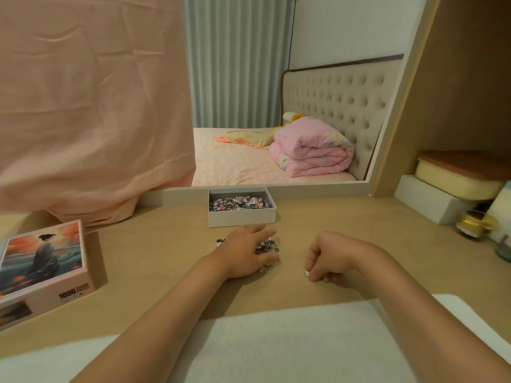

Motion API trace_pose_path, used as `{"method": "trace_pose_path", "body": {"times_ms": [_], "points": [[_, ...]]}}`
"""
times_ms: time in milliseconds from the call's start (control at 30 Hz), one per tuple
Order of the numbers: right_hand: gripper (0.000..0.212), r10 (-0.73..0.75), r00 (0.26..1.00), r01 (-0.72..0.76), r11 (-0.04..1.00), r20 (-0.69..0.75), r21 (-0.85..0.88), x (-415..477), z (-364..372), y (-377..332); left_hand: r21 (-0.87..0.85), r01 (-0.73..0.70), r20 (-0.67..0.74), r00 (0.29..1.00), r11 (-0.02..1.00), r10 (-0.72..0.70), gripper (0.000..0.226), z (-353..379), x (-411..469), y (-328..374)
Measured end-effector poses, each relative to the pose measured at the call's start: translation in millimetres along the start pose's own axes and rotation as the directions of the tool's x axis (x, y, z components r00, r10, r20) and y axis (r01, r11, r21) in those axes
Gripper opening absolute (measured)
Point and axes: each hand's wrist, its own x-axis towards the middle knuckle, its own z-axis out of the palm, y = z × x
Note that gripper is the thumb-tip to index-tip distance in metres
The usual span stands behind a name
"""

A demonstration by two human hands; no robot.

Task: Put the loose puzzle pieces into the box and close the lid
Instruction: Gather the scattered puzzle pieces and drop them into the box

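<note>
The left hand (246, 251) lies, grip wide, over the loose pieces (272, 244), hiding most of them. The right hand (329, 258), grip curled, pinches one white piece (307, 273), fingertips mostly tucked under.

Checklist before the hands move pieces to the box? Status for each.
1. Open white cardboard box, top unobstructed: ok.
2. Left hand covers the pile of loose puzzle pieces; firm hold: cannot tell.
3. Right hand pinches a single pale puzzle piece: ok.
4. Every loose piece gathered: not ok, strays lie at the pile's edges.
5. Pink picture-printed lid off the box, on the desk at left: ok.
</note>
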Motion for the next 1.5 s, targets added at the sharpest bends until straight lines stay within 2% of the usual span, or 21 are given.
{"method": "trace_pose_path", "body": {"times_ms": [167, 267, 367, 433, 567, 633, 700, 800, 833, 900, 967, 1100, 1233, 1333, 1500], "points": [[0.009, -0.102, 0.994, 0.103, 0.994, -0.044, 0.028, 16.7, 11.1, -17.8, -0.017, 0.075, 0.004, 0.997, 0.997, -0.075, 0.071, -25.3, -13.9, -22.1], [0.006, -0.187, 0.980, 0.187, 0.982, -0.071, -0.013, 30.0, 18.2, -39.6, 0.066, 0.146, 0.126, 0.980, 0.987, -0.153, 0.088, -37.4, -29.2, -44.4], [0.007, -0.264, 0.958, 0.264, 0.964, -0.108, -0.013, 41.7, 24.3, -57.6, 0.187, 0.204, 0.272, 0.929, 0.961, -0.250, 0.111, -35.7, -46.0, -59.1], [0.010, -0.290, 0.945, 0.290, 0.957, -0.152, -0.020, 48.3, 24.6, -63.1, 0.190, 0.209, 0.301, 0.918, 0.959, -0.259, 0.112, -30.7, -52.3, -62.4], [0.011, -0.335, 0.901, 0.334, 0.941, -0.276, -0.050, 57.3, 19.7, -64.4, 0.127, 0.156, 0.246, 0.952, 0.979, -0.184, 0.098, -24.0, -45.4, -57.7], [0.025, -0.369, 0.895, 0.356, 0.930, -0.252, -0.095, 60.0, 16.0, -64.0, 0.031, 0.140, 0.206, 0.968, 0.990, -0.144, 0.089, -25.7, -37.1, -53.2], [0.057, -0.371, 0.913, 0.348, 0.925, -0.169, -0.152, 61.9, 11.6, -65.2, -0.043, 0.173, 0.202, 0.966, 0.984, -0.161, 0.097, -31.2, -28.9, -52.3], [0.113, -0.322, 0.947, 0.300, 0.881, 0.002, -0.365, 63.4, 9.3, -71.5, 0.070, 0.182, 0.264, 0.945, 0.981, -0.194, 0.117, -41.9, -18.5, -55.0], [0.124, -0.295, 0.955, 0.284, 0.869, 0.037, -0.406, 64.4, 10.6, -74.3, 0.124, 0.156, 0.273, 0.944, 0.980, -0.185, 0.118, -43.1, -15.8, -55.2], [0.133, -0.256, 0.963, 0.264, 0.853, 0.080, -0.450, 68.7, 12.9, -80.0, 0.182, 0.100, 0.253, 0.957, 0.978, -0.144, 0.113, -41.9, -11.9, -54.1], [0.128, -0.228, 0.969, 0.245, 0.840, 0.095, -0.484, 74.1, 12.6, -85.4, 0.189, 0.075, 0.209, 0.971, 0.979, -0.114, 0.106, -38.4, -9.1, -54.7], [0.106, -0.227, 0.971, 0.233, 0.841, 0.072, -0.489, 86.2, 10.5, -91.2, 0.098, 0.073, 0.173, 0.981, 0.993, -0.089, 0.088, -30.9, -3.7, -58.3], [0.084, -0.278, 0.959, 0.283, 0.906, 0.061, -0.316, 93.4, 14.1, -93.2, 0.017, 0.050, 0.085, 0.995, 0.999, -0.052, 0.064, -24.1, 3.1, -62.0], [0.061, -0.320, 0.947, 0.306, 0.906, 0.000, -0.293, 94.1, 15.6, -94.0, -0.005, 0.042, 0.012, 0.999, 0.999, -0.042, 0.048, -21.2, 5.7, -64.3], [0.044, -0.311, 0.944, 0.287, 0.940, -0.114, -0.186, 92.2, 16.9, -94.0, -0.102, 0.104, -0.097, 0.989, 0.989, -0.114, 0.027, -23.6, 5.5, -60.9]]}}
